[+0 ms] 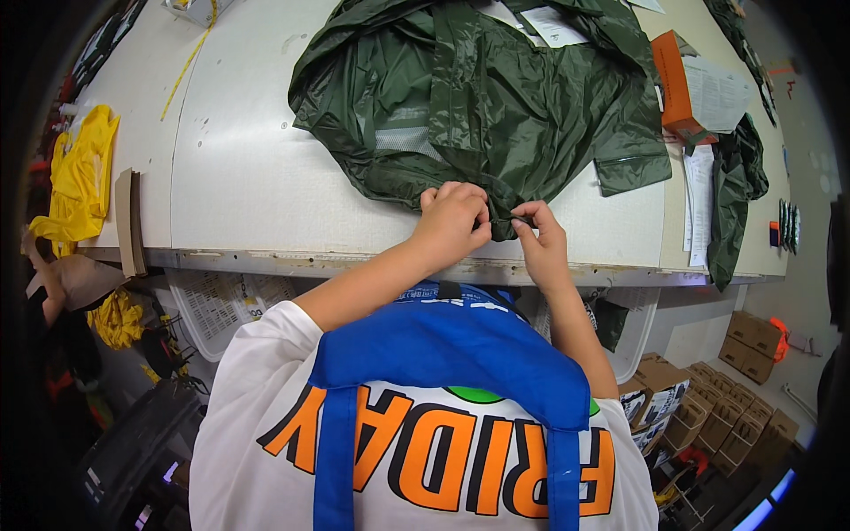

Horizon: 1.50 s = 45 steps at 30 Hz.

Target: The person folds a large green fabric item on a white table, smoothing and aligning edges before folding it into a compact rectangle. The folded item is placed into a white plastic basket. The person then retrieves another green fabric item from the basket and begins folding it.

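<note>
A dark green rain jacket (531, 115) of shiny thin fabric lies spread on the white table, its near edge bunched close to the table's front. A pale mesh lining patch shows inside it at the left. My left hand (453, 217) rests on the bunched edge with its fingers curled onto the fabric. Just to its right, my right hand (542, 237) pinches the same edge between thumb and fingertips. Whatever small part lies between the two hands is mostly covered by fingers. One sleeve cuff (633, 174) lies flat to the right.
An orange box (677, 84) with printed papers and another green garment (735, 203) lie at the right. At the left are a yellow garment (86, 177), a brown cardboard strip (130, 221) and a yellow measuring tape (189, 71). Another person's arm (46, 279) shows at far left. Cartons (717, 416) stand below right.
</note>
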Tool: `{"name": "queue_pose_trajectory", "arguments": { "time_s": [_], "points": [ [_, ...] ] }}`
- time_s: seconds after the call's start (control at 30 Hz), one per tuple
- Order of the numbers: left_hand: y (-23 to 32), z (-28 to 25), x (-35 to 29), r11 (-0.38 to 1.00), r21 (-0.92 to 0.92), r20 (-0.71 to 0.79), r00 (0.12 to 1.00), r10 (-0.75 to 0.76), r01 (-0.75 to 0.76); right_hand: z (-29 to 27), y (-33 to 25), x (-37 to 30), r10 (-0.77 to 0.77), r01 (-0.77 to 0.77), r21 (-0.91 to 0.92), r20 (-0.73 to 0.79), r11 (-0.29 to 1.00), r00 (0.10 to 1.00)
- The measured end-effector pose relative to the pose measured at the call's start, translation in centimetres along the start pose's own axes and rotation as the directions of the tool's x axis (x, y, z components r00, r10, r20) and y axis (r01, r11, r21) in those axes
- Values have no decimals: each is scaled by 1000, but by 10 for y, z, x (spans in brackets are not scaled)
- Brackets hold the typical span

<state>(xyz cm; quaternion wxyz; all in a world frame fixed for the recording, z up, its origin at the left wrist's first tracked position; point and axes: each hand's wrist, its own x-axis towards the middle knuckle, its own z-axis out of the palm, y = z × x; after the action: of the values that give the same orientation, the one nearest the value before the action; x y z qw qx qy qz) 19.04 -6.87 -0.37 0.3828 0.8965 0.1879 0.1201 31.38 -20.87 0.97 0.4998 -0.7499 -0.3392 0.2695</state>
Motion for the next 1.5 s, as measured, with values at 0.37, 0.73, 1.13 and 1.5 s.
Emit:
{"name": "queue_pose_trajectory", "arguments": {
  "time_s": [0.37,0.73,1.13,1.5],
  "points": [
    [9,-11,-3,999,10,-75,997,34,-34,14,-32,-2,-492,412,-681,86,605,866],
    [-67,-101,-22,876,389,-390,912,-124,286,-15,-17,-22,-486,382,-655,27,652,874],
    [-36,-59,-9,974,210,-142,983,113,-82,-8,13,-27,-325,380,-333,210,863,922],
    [-10,-8,51,992,-58,294,952,-89,110,-14,-8,17,-213,174,-543,-10,821,977]
  ]
}}
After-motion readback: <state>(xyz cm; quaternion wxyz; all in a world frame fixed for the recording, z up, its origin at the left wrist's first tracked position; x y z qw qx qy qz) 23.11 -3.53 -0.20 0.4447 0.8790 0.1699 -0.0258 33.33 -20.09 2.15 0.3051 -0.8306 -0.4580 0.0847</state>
